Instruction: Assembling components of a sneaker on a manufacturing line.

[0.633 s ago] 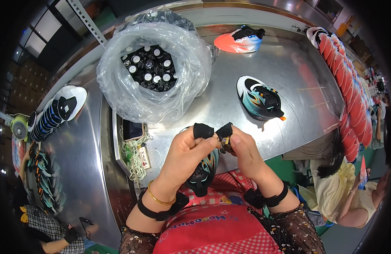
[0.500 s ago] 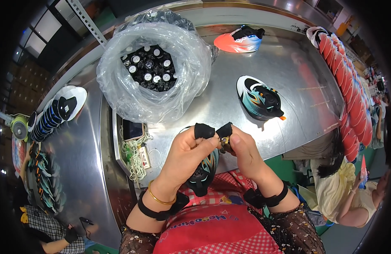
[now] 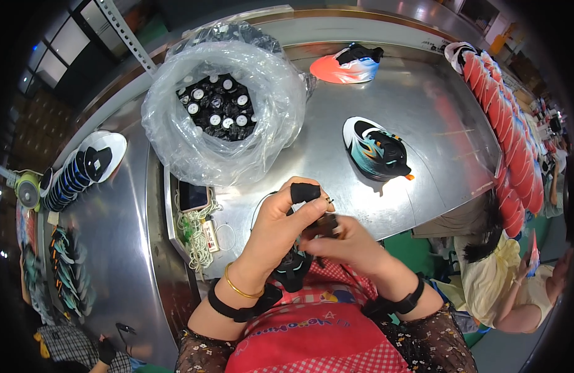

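Observation:
My left hand wears a black finger cover and pinches thumb to forefinger. A tiny dark tip pokes out of that pinch; what it belongs to is too small to name. Just below and right of it is my right hand, curled toward the left and smeared by motion, with a blurred dark patch at its fingertips. Under both hands, against my apron, hangs a black and teal shoe upper, partly covered by the left wrist. Another teal, black and white shoe upper lies on the metal table beyond.
A big clear plastic bag of black pieces with white discs stands at back left. An orange and blue upper lies behind. Cord fills a side tray. Stacked red uppers line the right edge; co-workers sit on both sides.
My right hand has dropped below the left and turned inward, now blurred. The left hand has stayed nearly in place, still pinching. The view has shifted slightly.

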Demonstrator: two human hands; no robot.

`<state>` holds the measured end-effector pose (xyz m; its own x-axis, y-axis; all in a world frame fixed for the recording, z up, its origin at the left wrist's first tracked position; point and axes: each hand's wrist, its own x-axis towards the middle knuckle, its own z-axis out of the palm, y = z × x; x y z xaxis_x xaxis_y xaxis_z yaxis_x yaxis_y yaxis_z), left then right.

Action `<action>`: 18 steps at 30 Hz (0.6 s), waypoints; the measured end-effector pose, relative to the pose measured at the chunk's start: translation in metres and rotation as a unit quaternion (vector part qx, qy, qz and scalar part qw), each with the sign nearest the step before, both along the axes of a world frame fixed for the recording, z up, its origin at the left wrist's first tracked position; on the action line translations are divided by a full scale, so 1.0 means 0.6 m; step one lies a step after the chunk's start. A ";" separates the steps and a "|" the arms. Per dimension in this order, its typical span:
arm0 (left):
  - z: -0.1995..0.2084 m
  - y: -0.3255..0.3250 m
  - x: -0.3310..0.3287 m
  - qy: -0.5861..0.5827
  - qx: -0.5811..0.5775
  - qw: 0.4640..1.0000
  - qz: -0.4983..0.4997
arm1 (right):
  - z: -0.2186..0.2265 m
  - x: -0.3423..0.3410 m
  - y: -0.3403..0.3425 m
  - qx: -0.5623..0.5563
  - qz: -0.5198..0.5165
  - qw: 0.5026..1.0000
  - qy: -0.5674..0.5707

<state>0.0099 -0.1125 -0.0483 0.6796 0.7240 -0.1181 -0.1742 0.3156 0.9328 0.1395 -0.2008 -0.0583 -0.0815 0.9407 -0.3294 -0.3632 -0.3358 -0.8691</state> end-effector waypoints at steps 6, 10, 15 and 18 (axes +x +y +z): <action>-0.045 -0.008 -0.031 0.111 0.245 0.962 0.052 | -0.011 0.012 0.005 0.013 -0.117 0.991 -0.063; -0.047 -0.003 -0.056 0.245 0.427 0.869 -0.056 | -0.019 0.004 0.008 0.064 -0.163 0.981 -0.081; -0.046 0.000 -0.042 0.189 0.357 0.915 -0.018 | -0.015 0.009 0.003 0.058 -0.200 0.971 -0.114; -0.044 0.007 -0.032 0.021 -0.003 1.000 0.018 | -0.010 0.005 -0.001 -0.029 -0.094 0.992 -0.082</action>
<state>-0.0093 -0.1081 -0.0750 0.6472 0.7474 -0.1502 -0.1466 0.3153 0.9376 0.1425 -0.2013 -0.0645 0.1531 0.9130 -0.3783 -0.2806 -0.3269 -0.9025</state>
